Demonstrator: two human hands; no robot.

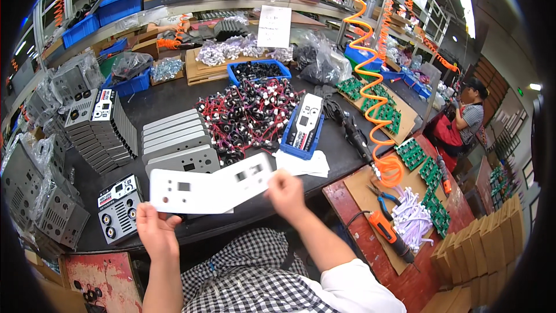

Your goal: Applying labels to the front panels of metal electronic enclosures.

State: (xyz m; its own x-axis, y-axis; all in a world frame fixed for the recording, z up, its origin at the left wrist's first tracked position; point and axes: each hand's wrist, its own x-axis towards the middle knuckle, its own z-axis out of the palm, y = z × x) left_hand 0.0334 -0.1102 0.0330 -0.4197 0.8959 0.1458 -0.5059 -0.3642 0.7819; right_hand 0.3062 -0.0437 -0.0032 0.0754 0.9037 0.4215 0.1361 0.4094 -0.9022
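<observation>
Two white faces with dark rectangular and round cut-outs meet at an angle in front of me; I cannot tell whether they are one folded piece or two layers. At the lower left corner of the left white sheet (191, 192), the fingers of my left hand (157, 233) are closed on its edge. My right hand (286, 192) pinches the outer end of the right white sheet (246, 177), which slants up to the right. Just behind stands a row of grey metal panels (178, 139). Near my left hand lies a grey panel with a printed label and two round parts (119, 208).
A heap of red-and-black wired parts (249, 116) covers the mid table. Beside it a blue tray (302, 133) holds printed labels. An orange coiled hose (376, 104) hangs at right, above green circuit boards (411, 153) and an orange-handled tool (385, 229). Stacked panels (101, 130) stand left.
</observation>
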